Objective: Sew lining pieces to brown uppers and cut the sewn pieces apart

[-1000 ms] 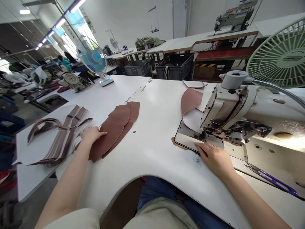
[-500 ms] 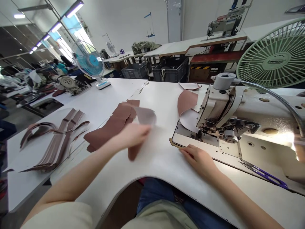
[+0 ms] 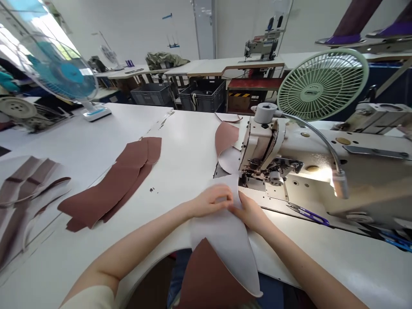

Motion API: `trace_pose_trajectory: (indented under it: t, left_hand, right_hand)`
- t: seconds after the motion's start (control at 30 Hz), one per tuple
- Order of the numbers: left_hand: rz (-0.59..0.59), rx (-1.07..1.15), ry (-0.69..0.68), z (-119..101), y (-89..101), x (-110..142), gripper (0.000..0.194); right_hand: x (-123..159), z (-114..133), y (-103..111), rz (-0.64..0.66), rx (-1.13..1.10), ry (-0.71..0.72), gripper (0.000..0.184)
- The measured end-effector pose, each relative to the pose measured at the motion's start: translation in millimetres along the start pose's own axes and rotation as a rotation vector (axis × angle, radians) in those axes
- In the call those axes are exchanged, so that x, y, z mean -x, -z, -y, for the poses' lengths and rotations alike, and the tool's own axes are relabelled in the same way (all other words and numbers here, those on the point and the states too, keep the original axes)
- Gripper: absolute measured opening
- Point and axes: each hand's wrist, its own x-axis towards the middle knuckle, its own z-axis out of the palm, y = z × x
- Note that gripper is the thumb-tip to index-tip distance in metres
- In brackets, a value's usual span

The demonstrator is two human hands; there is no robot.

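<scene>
A leather-like piece (image 3: 222,240), pale grey on its upturned back and brown on its folded-over face, runs from the sewing machine's needle area down over the table's front edge. My left hand (image 3: 210,201) lies on it with curled fingers, closed at its right edge. Close against it, my right hand (image 3: 252,213) pinches that same edge between thumb and fingers. Just beyond both hands stands the sewing machine (image 3: 260,146); its needle is too small to make out. Another brown piece (image 3: 227,135) with a pale curled end lies behind the machine's foot.
Brown cut pieces (image 3: 119,180) lie stacked on the left of the white table. Farther left are bundled strips (image 3: 22,193). Purple-handled thread snips (image 3: 309,214) rest on the machine bed at right. A green fan (image 3: 322,86) stands behind the machine, a blue fan (image 3: 64,73) at far left.
My left hand has come right from beside the stack, bringing a piece to the machine. My right hand has taken hold of its edge. The view has turned right.
</scene>
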Motion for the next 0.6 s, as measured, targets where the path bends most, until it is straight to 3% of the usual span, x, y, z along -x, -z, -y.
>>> trace_pose_trajectory:
  t: [0.07, 0.23, 0.33, 0.6]
  left_hand:
    - [-0.154, -0.272, -0.022, 15, -1.1, -10, 0.024]
    - [-0.101, -0.690, -0.101, 33, -16.4, -22, 0.046]
    - [-0.067, -0.743, -0.121, 32, -16.1, -27, 0.047]
    - [-0.086, -0.693, -0.175, 35, -12.2, -40, 0.042]
  right_hand:
    - [7, -3, 1, -0.008, -0.022, -0.017, 0.036]
    - [23, -12, -7, -0.132, 0.040, -0.070, 0.047]
    - [28, -10, -10, -0.152, 0.223, -0.074, 0.046]
    - [23, 14, 3, 0.025, 0.574, -0.112, 0.049]
